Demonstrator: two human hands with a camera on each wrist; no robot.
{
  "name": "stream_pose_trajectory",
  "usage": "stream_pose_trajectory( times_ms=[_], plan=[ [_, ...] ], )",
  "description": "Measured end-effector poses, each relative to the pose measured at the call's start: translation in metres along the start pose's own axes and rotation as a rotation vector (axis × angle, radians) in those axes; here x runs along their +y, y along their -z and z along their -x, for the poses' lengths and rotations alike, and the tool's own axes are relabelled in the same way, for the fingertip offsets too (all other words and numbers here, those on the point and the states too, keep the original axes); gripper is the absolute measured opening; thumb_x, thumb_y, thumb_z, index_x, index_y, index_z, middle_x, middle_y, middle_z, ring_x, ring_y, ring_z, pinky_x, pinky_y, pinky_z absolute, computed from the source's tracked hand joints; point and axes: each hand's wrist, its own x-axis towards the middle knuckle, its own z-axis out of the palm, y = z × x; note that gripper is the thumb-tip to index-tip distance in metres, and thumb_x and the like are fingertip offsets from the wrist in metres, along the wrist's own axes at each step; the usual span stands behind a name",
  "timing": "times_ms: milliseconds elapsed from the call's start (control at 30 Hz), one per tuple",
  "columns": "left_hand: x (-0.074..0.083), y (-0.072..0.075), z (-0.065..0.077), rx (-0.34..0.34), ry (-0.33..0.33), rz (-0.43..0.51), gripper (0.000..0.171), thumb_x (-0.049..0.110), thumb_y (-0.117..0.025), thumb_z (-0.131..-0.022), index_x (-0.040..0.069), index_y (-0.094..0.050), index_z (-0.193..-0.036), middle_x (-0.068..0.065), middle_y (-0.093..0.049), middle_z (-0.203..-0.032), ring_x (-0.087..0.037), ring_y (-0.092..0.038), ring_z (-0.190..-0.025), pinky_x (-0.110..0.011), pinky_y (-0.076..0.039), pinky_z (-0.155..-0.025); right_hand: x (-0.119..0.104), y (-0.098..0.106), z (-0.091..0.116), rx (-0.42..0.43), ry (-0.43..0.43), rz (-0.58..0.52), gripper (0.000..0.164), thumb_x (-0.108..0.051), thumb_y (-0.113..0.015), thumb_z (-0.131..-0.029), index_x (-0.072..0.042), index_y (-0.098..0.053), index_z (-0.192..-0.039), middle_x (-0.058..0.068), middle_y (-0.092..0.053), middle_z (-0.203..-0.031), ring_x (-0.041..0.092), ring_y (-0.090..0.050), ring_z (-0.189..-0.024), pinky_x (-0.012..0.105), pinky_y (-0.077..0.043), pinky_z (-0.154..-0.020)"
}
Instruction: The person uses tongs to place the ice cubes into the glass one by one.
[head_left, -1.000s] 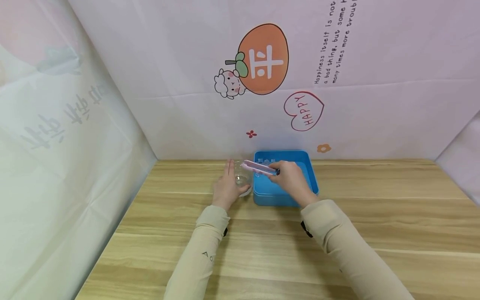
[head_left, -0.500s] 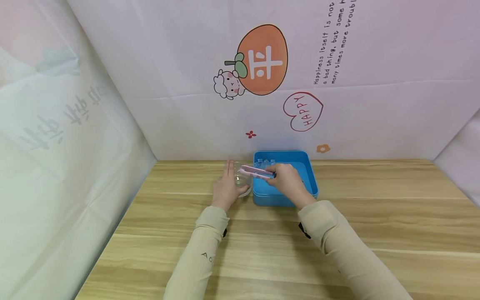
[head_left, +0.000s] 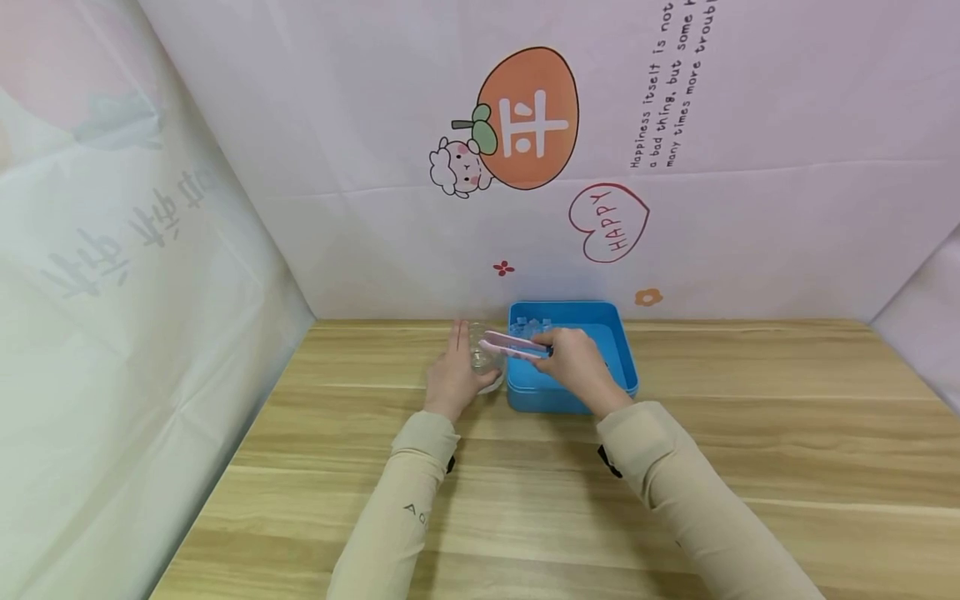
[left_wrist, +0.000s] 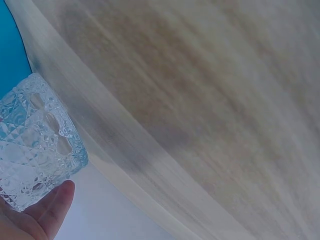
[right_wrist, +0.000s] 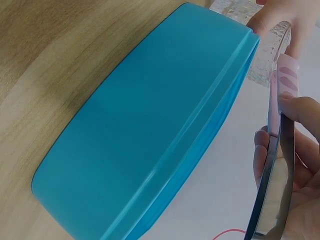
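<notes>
My left hand (head_left: pixel 452 373) grips a clear, cut-pattern glass (left_wrist: pixel 37 135), with fingers on its far left side and thumb at the near side. In my right hand (head_left: pixel 579 360) is a pair of tongs (head_left: pixel 517 344) with pink tips and metal arms (right_wrist: pixel 285 165), pinched between thumb and fingers. The pink tips reach left over the mouth of the glass and stand slightly apart. Just right of the glass sits a blue box (head_left: pixel 547 402), its far left corner holding several clear cube-like pieces (head_left: pixel 531 326). My right hand is above this box.
The wood-grain table (head_left: pixel 517 508) stretches toward me and to both sides. Right behind the box and glass rises a printed white cloth backdrop (head_left: pixel 375 208). Another white cloth (head_left: pixel 150 350) hangs along the table's left edge.
The tongs have shifted slightly left and down over the glass, and their tips have parted. My left hand and the box have stayed in place.
</notes>
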Motion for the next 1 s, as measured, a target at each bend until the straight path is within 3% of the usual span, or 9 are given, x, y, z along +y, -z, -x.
stream_pose_trajectory(
  times_ms=[500,733,900,1000],
  plan=[
    [0.001,0.001,0.001,-0.012,-0.001,0.006,0.102,0.053,-0.072,-0.078,0.005,-0.021,-0.152,-0.01,-0.025,-0.159,-0.024,-0.063,-0.076,-0.03,-0.049,-0.056,0.002,-0.002,0.0,0.057,0.008,-0.005,0.037,-0.013,-0.072,-0.083,-0.001,-0.067,-0.118,0.02,-0.071,-0.105,0.021,-0.062,-0.074,0.025,-0.05,-0.057],
    [0.001,0.001,0.001,-0.014,0.002,0.009,0.102,0.054,-0.072,-0.077,0.005,-0.022,-0.151,-0.01,-0.025,-0.159,-0.025,-0.064,-0.077,-0.03,-0.049,-0.056,0.011,-0.006,-0.001,0.119,-0.064,-0.023,0.04,-0.013,-0.071,-0.085,-0.001,-0.064,-0.122,0.022,-0.067,-0.116,0.029,-0.066,-0.091,0.037,-0.058,-0.073],
    [0.002,0.001,0.001,-0.009,0.002,0.014,0.102,0.053,-0.072,-0.078,0.005,-0.021,-0.152,-0.01,-0.025,-0.159,-0.026,-0.065,-0.081,-0.033,-0.051,-0.058,0.018,-0.004,-0.002,0.145,-0.111,-0.011,0.041,-0.014,-0.07,-0.086,-0.001,-0.062,-0.124,0.023,-0.066,-0.118,0.031,-0.066,-0.092,0.034,-0.056,-0.067],
    [0.002,0.002,0.001,-0.004,0.001,0.018,0.101,0.053,-0.072,-0.078,0.005,-0.021,-0.151,-0.011,-0.026,-0.158,-0.027,-0.066,-0.084,-0.034,-0.052,-0.06,0.021,-0.002,-0.002,0.143,-0.129,-0.007,0.041,-0.014,-0.069,-0.087,0.0,-0.062,-0.125,0.023,-0.065,-0.119,0.034,-0.065,-0.098,0.037,-0.057,-0.071]
  ],
)
